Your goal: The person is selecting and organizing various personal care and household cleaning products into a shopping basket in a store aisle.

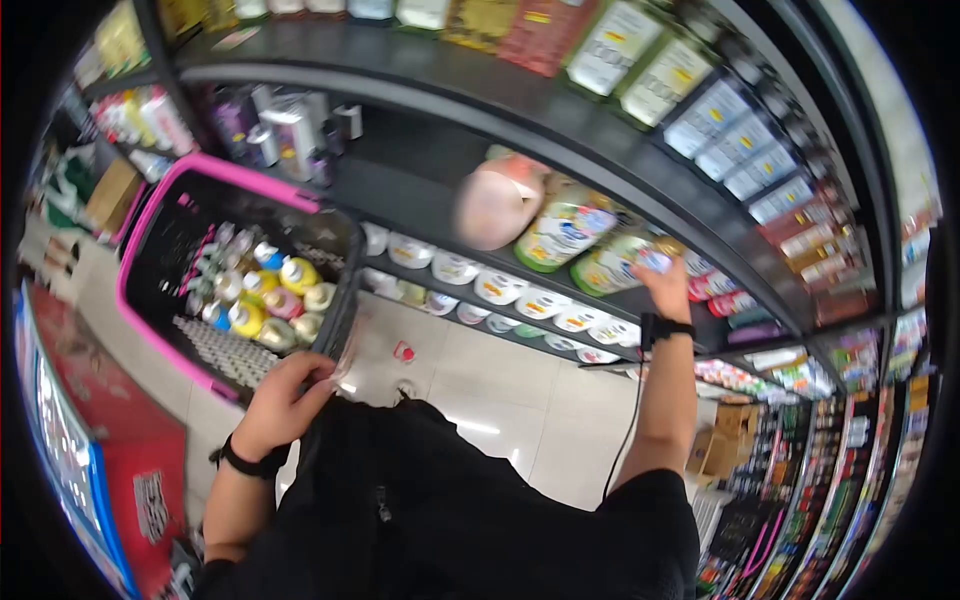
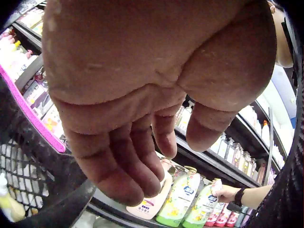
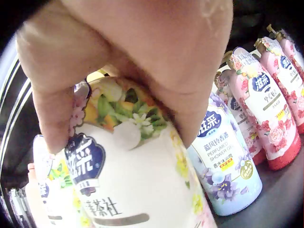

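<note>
My right hand (image 1: 668, 285) grips the top of a white and green shower gel bottle (image 1: 608, 265) on the lower shelf. In the right wrist view, thumb and fingers curl round the upper part of this bottle (image 3: 118, 175), printed with leaves and yellow flowers; its cap is mostly hidden. A similar bottle (image 1: 562, 235) stands to its left, then a pale pink bottle (image 1: 498, 203). My left hand (image 1: 285, 395) hangs by the near side of a black basket (image 1: 350, 270). Its fingers (image 2: 114, 171) bend loosely with nothing in them in the left wrist view.
Several pump bottles (image 1: 265, 290) stand inside the pink-rimmed basket. Blue (image 3: 232, 166) and pink (image 3: 266, 114) bottles flank the gripped one. White round tubs (image 1: 500, 285) line a shelf below, and the upper shelf (image 1: 350, 75) overhangs. A red-sided case (image 1: 130, 480) stands at left.
</note>
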### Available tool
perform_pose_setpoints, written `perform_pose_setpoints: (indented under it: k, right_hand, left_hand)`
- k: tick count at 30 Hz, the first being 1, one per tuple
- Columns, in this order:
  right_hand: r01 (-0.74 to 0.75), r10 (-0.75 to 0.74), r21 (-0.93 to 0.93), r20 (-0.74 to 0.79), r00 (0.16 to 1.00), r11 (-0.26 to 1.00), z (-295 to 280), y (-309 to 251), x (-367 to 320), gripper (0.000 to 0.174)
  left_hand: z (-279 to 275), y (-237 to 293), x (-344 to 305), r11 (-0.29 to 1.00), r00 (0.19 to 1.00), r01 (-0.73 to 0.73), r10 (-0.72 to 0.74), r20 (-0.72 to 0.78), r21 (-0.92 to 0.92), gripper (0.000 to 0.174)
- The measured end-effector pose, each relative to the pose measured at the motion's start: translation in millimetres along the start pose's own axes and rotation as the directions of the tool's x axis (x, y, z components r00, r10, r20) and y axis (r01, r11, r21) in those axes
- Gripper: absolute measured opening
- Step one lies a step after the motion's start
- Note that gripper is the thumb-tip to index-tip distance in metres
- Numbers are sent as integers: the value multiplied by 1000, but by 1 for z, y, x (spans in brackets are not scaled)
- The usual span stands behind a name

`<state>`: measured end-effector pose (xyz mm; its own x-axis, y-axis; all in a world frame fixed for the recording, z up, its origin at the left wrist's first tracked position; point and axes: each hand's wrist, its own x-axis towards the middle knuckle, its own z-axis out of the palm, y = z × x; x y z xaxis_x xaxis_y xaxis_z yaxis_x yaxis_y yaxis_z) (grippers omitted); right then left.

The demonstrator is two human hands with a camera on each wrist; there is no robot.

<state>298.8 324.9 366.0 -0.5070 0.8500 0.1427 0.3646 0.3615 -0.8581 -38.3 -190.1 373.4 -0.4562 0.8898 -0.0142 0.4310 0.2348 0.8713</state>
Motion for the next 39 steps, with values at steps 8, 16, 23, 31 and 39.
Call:
perform_pose_setpoints:
  k: [8, 16, 23, 31, 39]
  right_hand:
    - [-7, 6, 78, 12, 1000, 997, 22, -46, -97, 69]
    - [-69, -109, 335, 486, 867, 940, 141, -207, -154, 91]
    - [308, -425, 297, 549, 720, 904, 279, -301, -182, 103]
    - [753, -656, 160, 624, 423, 638, 341, -427, -152, 85]
    - [874, -322, -118, 900, 295, 471, 395, -480, -156, 34]
  left_hand:
    - [-19, -14, 5, 996, 990, -69, 61, 127, 64, 30]
    - [14, 12, 30, 897, 886, -441, 434, 163, 5, 82]
    - [-58, -15, -3, 947, 963, -266, 254, -90, -181, 85]
    - [-166, -91, -26, 928, 958, -274, 240, -157, -251, 81]
    - [-193, -118, -25, 912, 949, -315, 312, -54, -264, 76]
